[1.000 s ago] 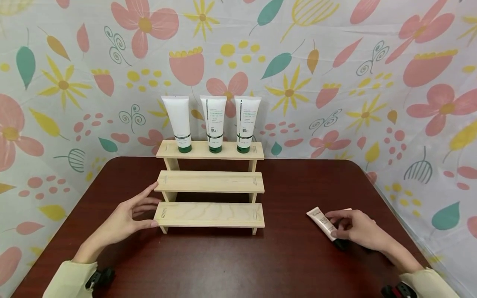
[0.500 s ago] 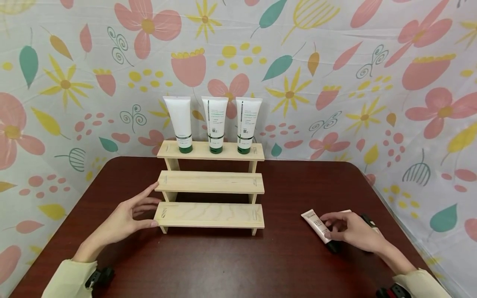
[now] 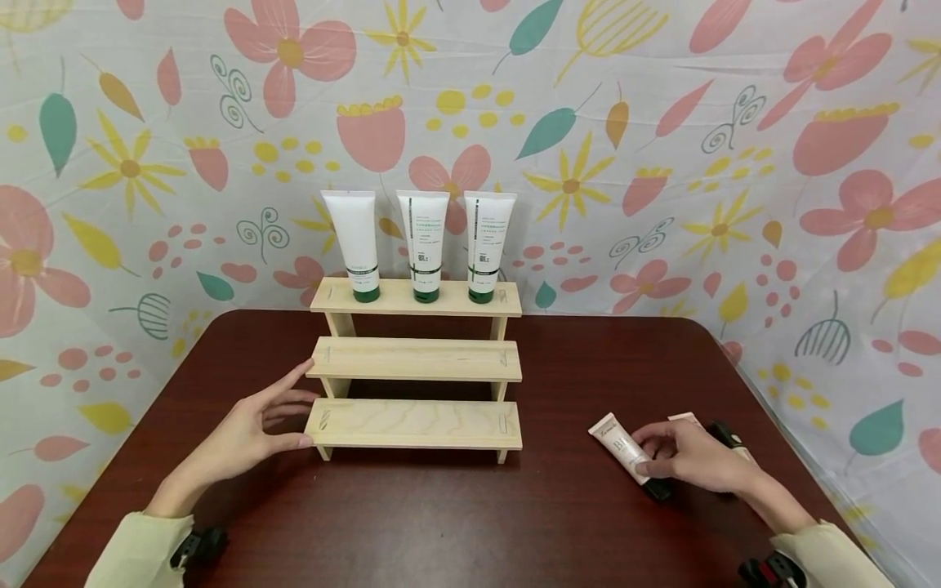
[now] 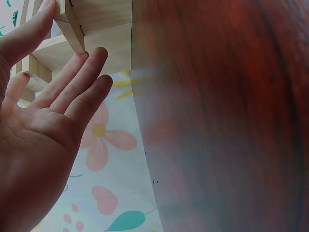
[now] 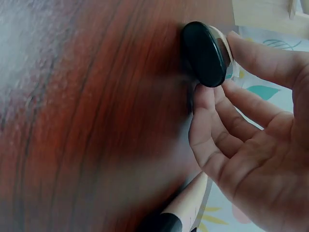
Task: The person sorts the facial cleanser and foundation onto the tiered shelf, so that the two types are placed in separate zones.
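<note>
My right hand pinches a slim cream tube marked BB low over the table; its black cap faces the right wrist camera, thumb on one side and fingertips on the other. Whether the tube touches the table, I cannot tell. At the left end of a three-step wooden rack, my left hand rests with extended fingers touching the lower two steps. Three white tubes with green caps stand on the top step: the left one, the middle one and the right one.
Behind my right hand lie another pale tube, partly hidden, and a black-capped tube. The dark brown table ends at a floral cloth backdrop.
My right hand has shifted slightly left with the BB cream tube, uncovering more of the tubes behind it. My left hand and the rack stay put.
</note>
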`<state>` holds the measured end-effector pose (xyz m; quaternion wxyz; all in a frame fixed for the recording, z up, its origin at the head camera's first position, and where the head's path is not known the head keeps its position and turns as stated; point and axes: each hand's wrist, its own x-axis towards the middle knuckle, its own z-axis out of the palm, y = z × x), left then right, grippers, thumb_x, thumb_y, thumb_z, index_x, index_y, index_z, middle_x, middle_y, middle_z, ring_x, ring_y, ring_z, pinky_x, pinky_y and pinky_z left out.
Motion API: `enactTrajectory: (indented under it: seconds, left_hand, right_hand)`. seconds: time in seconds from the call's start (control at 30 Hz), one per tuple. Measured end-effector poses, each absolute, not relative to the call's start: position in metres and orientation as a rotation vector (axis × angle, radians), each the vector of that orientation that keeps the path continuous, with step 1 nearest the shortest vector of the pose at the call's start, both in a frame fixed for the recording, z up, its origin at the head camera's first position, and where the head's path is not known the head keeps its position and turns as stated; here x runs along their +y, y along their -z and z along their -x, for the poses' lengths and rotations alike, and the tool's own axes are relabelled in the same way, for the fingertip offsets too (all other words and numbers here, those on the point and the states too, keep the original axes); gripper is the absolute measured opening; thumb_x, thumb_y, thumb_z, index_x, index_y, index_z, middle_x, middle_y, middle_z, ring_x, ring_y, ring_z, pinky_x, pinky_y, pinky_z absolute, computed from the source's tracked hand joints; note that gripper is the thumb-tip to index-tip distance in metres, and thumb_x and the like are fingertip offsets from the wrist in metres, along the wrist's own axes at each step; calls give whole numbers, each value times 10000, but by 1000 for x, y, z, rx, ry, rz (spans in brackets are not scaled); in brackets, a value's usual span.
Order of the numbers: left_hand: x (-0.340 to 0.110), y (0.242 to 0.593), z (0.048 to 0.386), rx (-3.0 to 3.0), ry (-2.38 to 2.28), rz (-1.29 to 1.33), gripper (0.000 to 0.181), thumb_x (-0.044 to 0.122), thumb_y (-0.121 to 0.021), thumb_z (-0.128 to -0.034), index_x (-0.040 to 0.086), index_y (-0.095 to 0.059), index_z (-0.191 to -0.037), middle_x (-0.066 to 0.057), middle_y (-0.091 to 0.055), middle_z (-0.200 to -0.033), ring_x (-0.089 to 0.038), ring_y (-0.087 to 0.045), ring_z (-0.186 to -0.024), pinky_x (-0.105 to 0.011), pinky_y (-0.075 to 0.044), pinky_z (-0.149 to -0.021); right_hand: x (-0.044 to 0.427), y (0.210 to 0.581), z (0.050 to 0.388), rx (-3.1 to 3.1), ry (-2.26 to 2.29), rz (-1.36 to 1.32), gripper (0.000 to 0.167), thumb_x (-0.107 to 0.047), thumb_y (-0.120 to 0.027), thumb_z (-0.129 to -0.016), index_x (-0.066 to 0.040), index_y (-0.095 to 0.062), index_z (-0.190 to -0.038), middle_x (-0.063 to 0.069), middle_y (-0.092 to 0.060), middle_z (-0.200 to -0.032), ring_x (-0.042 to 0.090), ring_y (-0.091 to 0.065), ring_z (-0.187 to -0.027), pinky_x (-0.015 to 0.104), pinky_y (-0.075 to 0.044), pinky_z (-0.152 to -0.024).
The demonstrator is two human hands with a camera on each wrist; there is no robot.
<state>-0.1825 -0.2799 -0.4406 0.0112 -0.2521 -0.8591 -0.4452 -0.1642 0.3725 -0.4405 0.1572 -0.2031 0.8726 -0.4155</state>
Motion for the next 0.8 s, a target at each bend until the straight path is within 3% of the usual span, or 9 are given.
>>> enactTrajectory:
  seconds: [0.4,0.6,0.8]
  left_hand:
    - [-281,441,185,-2690,1404,775,1064,160,-916,-846,261,-279,-1692,-150,-652,-1365,-289,-681,-1191,-372,-565,-974]
    - [-280,440,184,-2691,1393,774,1058,168,-914,-851,266,-279,-1692,-165,-645,-1369,-299,-683,-1191,-410,-562,-983]
    - [-280,440,184,-2692,1410,766,1057,169,-914,-851,260,-281,-1691,-182,-639,-1374,-309,-680,-1194,-400,-558,-989]
  right_hand:
    - [361,435,160,2546,1207,430,413,-128,-815,-938,103,-693,-1259,90,-699,-935,120,-607,-741,258,-491,-594]
    - [345,421,156,2673,1211,356,428,-186,-852,-910,41,-717,-1247,68,-707,-977,157,-639,-818,281,-536,-658]
    - [322,404,156,2739,1340,389,357,-139,-856,-900,5,-734,-1203,74,-713,-959,182,-659,-806,295,-560,-661]
